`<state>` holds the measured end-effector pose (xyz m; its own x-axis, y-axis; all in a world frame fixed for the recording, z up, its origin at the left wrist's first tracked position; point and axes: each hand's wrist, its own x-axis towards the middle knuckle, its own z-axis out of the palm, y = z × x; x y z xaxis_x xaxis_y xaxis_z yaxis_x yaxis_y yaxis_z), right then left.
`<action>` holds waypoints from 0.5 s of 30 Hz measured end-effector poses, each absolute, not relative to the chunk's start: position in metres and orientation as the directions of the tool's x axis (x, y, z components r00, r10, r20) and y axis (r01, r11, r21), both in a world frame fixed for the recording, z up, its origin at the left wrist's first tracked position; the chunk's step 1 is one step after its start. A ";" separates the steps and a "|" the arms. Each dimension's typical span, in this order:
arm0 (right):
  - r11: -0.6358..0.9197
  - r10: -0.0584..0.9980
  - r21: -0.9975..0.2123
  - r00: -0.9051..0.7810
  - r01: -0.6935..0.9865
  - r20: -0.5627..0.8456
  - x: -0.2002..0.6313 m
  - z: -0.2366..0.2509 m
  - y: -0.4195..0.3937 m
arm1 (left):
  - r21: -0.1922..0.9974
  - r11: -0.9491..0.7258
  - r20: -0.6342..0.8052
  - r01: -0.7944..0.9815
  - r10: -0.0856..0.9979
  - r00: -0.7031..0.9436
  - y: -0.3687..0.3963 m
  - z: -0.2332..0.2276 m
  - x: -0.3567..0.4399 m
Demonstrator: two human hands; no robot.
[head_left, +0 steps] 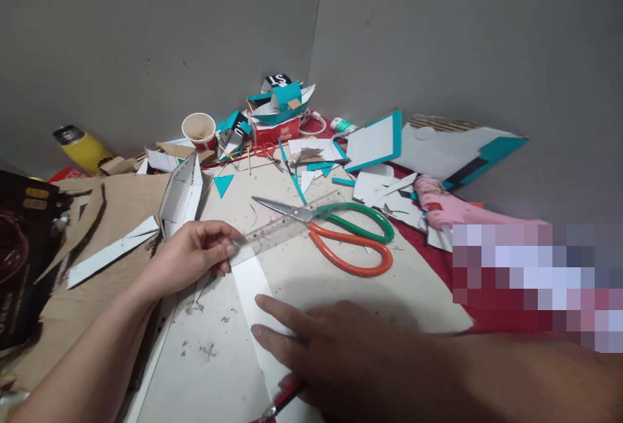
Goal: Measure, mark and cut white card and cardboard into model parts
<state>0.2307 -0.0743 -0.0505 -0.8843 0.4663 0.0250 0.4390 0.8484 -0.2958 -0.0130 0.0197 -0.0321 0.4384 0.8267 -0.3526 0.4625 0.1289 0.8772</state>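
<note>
My left hand [192, 251] pinches the near end of a clear plastic ruler [287, 223], which runs up and to the right under a pair of scissors [341, 231] with one green and one orange handle. My right hand [321, 338] lies flat, fingers spread, pressing a long white card strip [250, 287] onto a large grey board [302, 280]. A red and black pen or cutter [285, 400] pokes out from beneath the right hand; whether the hand grips it is unclear.
A folded white card shape [182, 196] stands left of the ruler. Brown cardboard [117, 209] covers the left. At the back lie teal and white offcuts, a paper cup [199, 130], a red box [277, 130] and a yellow bottle [82, 147]. A pink glue gun [448, 209] rests right.
</note>
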 end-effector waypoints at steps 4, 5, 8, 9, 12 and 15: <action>0.842 0.474 -0.303 -0.880 0.447 0.020 0.230 -0.053 -0.074 | 0.874 0.131 -0.359 0.468 0.823 0.441 0.018 -0.032 -0.012; 0.845 0.471 -0.300 -0.882 0.444 0.023 0.230 -0.054 -0.075 | 0.875 0.132 -0.360 0.466 0.822 0.442 0.018 -0.032 -0.012; 0.856 0.450 -0.298 -0.893 0.423 0.025 0.231 -0.056 -0.075 | 0.882 0.133 -0.352 0.451 0.823 0.446 0.018 -0.032 -0.011; 0.854 0.448 -0.306 -0.894 0.421 0.023 0.231 -0.056 -0.075 | 0.886 0.134 -0.349 0.443 0.823 0.448 0.018 -0.032 -0.011; 0.840 0.456 -0.333 -0.890 0.428 0.008 0.232 -0.057 -0.075 | 0.888 0.144 -0.354 0.436 0.819 0.451 0.019 -0.031 -0.010; 0.836 0.452 -0.355 -0.892 0.419 0.011 0.233 -0.058 -0.075 | 0.884 0.151 -0.365 0.442 0.813 0.454 0.019 -0.031 -0.011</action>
<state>0.2332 -0.0749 -0.0583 -0.8919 0.4520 0.0110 0.4190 0.8355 -0.3554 -0.0108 0.0191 -0.0310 0.4540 0.8127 -0.3653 0.4418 0.1507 0.8844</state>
